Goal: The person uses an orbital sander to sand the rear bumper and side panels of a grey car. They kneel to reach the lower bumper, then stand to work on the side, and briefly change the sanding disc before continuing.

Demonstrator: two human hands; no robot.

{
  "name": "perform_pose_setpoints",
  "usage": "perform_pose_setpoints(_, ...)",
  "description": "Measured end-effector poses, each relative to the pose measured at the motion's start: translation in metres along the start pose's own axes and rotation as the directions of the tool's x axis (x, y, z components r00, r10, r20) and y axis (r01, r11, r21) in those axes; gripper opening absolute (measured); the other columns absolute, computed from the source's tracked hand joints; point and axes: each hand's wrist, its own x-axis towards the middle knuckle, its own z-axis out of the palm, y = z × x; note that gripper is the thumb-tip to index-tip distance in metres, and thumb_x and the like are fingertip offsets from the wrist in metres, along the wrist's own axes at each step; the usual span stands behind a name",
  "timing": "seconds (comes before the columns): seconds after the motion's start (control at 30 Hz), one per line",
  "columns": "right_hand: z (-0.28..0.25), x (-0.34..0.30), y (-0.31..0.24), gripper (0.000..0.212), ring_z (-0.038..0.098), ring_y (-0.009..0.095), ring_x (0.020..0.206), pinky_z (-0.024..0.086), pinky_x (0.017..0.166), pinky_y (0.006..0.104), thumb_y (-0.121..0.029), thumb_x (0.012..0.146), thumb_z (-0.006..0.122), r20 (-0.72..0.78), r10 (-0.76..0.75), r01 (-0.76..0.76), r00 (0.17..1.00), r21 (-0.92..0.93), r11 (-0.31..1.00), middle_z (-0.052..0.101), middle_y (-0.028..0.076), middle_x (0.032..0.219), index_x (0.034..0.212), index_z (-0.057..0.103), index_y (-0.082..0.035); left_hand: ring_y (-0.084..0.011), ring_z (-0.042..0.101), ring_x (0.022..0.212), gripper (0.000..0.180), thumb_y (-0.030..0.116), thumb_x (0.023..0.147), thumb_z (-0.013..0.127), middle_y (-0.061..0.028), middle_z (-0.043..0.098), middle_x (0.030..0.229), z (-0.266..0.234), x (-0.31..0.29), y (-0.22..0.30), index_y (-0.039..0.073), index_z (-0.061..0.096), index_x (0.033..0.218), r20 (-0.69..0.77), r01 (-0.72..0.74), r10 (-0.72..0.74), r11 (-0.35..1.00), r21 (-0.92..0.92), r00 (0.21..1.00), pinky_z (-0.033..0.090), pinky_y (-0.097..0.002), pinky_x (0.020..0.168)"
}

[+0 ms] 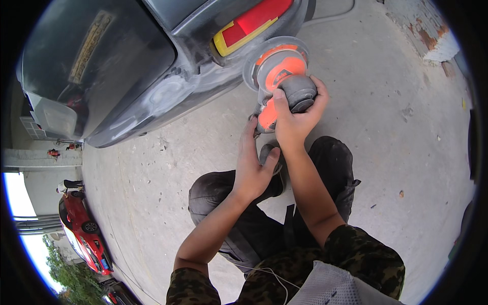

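My right hand [301, 119] is wrapped round the dark rounded head of an orange and grey orbital sander [284, 68]. The sander's round pad is tilted up beside the car's bumper [213, 84]; I cannot tell whether it touches. My left hand [251, 170] lies at the rear end of the sander's orange handle, fingers stretched out and thumb apart. Its fingertips are close to or against the handle end. The dark grey car body [117, 66] has pale sanded patches [170, 91] along its lower corner. Yellow tape edges the red tail light [249, 30] above the sander.
My bent knees [333, 157] are just below the sander, over a grey concrete floor [406, 147]. A hose [335, 18] runs on the floor past the bumper. A chipped block [422, 30] is at the far right. Further left are a red car [84, 223] and a person [69, 185].
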Motion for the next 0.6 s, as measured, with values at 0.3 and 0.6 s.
perform_pose_setpoints(0.3, -0.018, 0.029, -0.011, 0.072, 0.059, 0.027, 0.122, 0.049, 0.105, 0.041, -0.015, 0.084, 0.085, -0.165, 0.156, -0.168, 0.974, -0.063, 0.984, 0.056, 0.019, 0.132, 0.142, 0.047, 0.003, -0.0401, 0.03, 0.158, 0.077, 0.031, 0.098, 0.068, -0.0265, 0.028, 0.17, -0.048, 0.046, 0.023, -0.002, 0.035, 0.161, 0.144, -0.447, 0.529, 0.505, 0.738, 0.836, 0.026, -0.0527, 0.126)
perform_pose_setpoints(0.6, -0.088, 0.072, 0.014, 0.075, 0.064, 0.028, 0.115, 0.055, 0.095, 0.0408, -0.021, 0.09, 0.082, -0.296, 0.273, -0.238, 0.916, 0.148, 0.96, 0.057, 0.021, 0.132, 0.148, 0.041, 0.006, -0.0227, 0.018, 0.163, 0.081, 0.038, 0.094, 0.068, -0.0141, 0.029, 0.173, -0.057, 0.168, 0.043, 0.009, 0.038, 0.163, 0.539, -0.369, 0.498, -0.404, 0.837, 0.679, 0.02, -0.0444, 0.13)
